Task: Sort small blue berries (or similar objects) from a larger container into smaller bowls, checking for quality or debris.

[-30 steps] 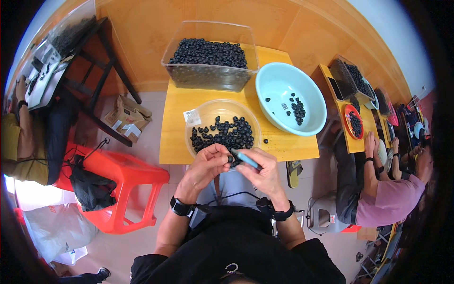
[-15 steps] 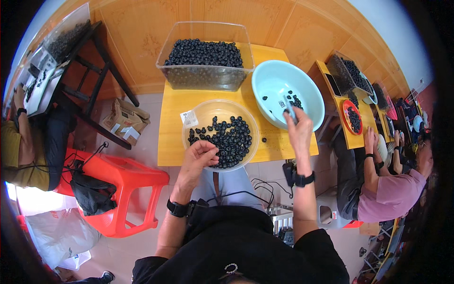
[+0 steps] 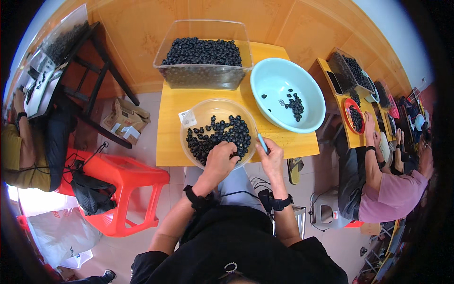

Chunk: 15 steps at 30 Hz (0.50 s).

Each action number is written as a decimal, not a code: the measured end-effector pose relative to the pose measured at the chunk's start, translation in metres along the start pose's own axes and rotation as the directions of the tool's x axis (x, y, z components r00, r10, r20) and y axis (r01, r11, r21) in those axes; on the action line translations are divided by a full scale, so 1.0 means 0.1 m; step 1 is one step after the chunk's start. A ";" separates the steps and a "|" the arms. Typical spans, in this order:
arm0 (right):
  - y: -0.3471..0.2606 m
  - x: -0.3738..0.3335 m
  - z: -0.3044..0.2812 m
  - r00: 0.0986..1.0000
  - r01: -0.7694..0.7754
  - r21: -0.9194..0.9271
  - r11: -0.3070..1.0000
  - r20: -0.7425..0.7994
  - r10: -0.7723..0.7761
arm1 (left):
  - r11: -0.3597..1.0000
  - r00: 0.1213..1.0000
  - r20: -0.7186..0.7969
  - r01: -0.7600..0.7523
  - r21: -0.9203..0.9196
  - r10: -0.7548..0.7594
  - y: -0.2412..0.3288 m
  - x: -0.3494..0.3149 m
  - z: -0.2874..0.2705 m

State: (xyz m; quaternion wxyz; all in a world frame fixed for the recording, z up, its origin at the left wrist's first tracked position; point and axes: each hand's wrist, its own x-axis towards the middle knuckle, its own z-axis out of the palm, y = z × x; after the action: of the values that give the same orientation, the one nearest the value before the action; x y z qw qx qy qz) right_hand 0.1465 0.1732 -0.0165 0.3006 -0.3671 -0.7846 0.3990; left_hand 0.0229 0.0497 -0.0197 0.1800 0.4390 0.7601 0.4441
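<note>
While the left hand (image 3: 220,162) touches dark balls (image 3: 235,130), a white label (image 3: 187,118) shows.

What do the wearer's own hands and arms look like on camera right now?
The left hand and right hand are ungloved. Each wrist wears a black band, with a dark block at the right wrist's inner side. The forearms are uncovered below short black sleeves.

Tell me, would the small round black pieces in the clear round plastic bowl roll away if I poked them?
The black pieces would probably roll, since they look nearly ball-shaped. They likely wouldn't go far: the clear bowl has a raised rim. Each seems light, looking tiny beside the left hand.
</note>
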 end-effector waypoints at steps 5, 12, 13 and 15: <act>-0.04 -0.06 0.02 0.999 -0.017 0.018 1.000 0.046 0.016 | 0.965 0.994 -0.028 -0.095 0.245 0.105 0.07 -0.01 0.13; -0.06 -0.08 -0.01 0.999 -0.026 0.042 0.999 0.038 0.024 | 0.997 0.997 0.025 0.071 -0.029 -0.070 0.11 0.02 -0.06; -0.08 -0.10 -0.02 0.999 -0.040 0.060 0.997 0.036 0.038 | 0.965 0.986 0.073 0.159 -0.209 -0.147 0.09 0.02 -0.11; -0.08 -0.12 -0.04 0.998 -0.055 0.077 0.996 0.035 0.053 | 0.872 0.976 0.142 0.213 -0.441 -0.166 0.03 -0.01 -0.20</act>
State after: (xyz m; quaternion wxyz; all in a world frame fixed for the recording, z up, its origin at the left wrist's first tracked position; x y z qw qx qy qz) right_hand 0.1532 0.1616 -0.0095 0.2909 -0.3697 -0.7631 0.4431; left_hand 0.0117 0.0397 -0.0065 0.3579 0.3297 0.6646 0.5670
